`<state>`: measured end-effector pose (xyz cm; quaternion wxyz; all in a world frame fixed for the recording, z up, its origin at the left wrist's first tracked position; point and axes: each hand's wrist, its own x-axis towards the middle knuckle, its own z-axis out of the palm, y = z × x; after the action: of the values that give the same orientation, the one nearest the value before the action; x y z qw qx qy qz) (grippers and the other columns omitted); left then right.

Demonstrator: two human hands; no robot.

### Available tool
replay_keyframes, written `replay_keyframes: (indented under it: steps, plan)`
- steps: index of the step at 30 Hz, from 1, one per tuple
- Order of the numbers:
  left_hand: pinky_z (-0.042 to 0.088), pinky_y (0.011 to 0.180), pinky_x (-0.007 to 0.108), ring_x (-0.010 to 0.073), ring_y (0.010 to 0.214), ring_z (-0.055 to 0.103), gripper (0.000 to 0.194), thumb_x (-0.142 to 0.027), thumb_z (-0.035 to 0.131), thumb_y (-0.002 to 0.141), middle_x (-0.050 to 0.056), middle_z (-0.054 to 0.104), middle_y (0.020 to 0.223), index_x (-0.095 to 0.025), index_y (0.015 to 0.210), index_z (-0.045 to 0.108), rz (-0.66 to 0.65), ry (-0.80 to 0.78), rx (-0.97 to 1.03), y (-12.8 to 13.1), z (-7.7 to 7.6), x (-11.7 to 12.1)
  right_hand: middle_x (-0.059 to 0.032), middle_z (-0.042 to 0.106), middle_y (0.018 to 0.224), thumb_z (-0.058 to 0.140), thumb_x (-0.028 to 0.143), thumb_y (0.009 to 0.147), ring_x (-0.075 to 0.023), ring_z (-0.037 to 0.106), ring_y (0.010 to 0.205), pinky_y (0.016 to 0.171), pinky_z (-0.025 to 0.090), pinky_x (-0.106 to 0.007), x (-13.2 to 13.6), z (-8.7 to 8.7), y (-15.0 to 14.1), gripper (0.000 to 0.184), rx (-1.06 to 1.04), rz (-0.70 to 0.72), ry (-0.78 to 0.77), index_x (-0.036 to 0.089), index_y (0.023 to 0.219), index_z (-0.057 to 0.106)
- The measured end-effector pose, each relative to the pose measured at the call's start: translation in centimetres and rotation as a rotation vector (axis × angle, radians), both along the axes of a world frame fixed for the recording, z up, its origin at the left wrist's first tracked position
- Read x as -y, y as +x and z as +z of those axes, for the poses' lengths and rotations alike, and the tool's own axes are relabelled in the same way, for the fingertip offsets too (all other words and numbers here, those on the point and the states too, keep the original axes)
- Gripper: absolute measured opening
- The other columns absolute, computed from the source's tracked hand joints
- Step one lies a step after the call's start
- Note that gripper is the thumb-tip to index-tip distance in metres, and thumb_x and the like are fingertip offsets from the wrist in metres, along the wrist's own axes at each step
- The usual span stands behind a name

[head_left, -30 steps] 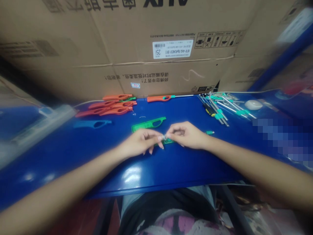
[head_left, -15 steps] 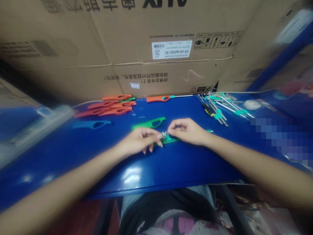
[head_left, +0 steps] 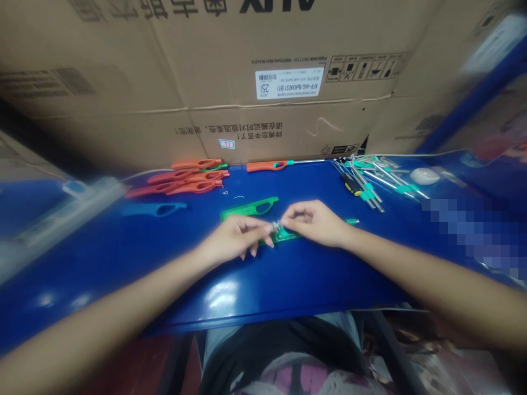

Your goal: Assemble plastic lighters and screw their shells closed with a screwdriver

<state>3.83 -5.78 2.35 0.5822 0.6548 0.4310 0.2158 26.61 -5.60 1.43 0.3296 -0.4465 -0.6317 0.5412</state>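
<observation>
Between thumb and fingertips, my left hand (head_left: 241, 236) pinches a small clear, silvery part (head_left: 276, 225), too small to name exactly. My right hand (head_left: 315, 222) is closed in a pinch at the same part, touching or nearly touching it from the right. Both hands are over a green lighter casing half (head_left: 284, 237), which they partly cover. A teal and metal tip (head_left: 352, 221) shows beyond my right wrist. Just behind my hands lies a second green casing half (head_left: 251, 208) with a finger loop.
Orange lighter casings (head_left: 193, 181) are piled at back left, near a blue casing (head_left: 154, 209). An orange lighter (head_left: 267, 165) with a metal rod lies at the back. Metal lighter rods (head_left: 381, 181), a black-yellow screwdriver (head_left: 350, 185) and a white rounded object (head_left: 424, 175) are at right. Cardboard (head_left: 230, 71) stands behind.
My right fingertips have shifted very slightly left, toward the small part. My left hand and the casings look the same.
</observation>
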Motion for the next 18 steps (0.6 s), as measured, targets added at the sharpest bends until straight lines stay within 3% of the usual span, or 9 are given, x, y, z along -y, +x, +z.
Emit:
replay_keyframes:
  steps: [8,18]
  plan:
    - [0.039,0.035,0.013,0.0064,0.048,0.055,0.033,-0.044,0.068,0.088,0.007,0.076,0.083,-0.013,0.093,0.078,-0.047,0.005,-0.003,-0.14,-0.15,-0.16,-0.0029,0.069,0.075,0.081,0.041,0.072,-0.0111,0.059,0.065,0.062,0.048,-0.025,-0.08,0.07,0.05,0.03,0.036,0.015,0.026,0.014,0.081,0.071]
    - [0.04,0.035,0.014,0.0065,0.047,0.055,0.033,-0.042,0.069,0.088,0.008,0.076,0.084,-0.011,0.092,0.077,-0.002,-0.029,0.016,0.12,0.37,-0.12,0.0028,0.06,0.067,0.081,0.045,0.071,-0.0056,0.046,0.053,0.05,0.032,-0.021,-0.03,0.55,-0.42,0.035,-0.052,-0.01,-0.009,0.013,0.079,0.068]
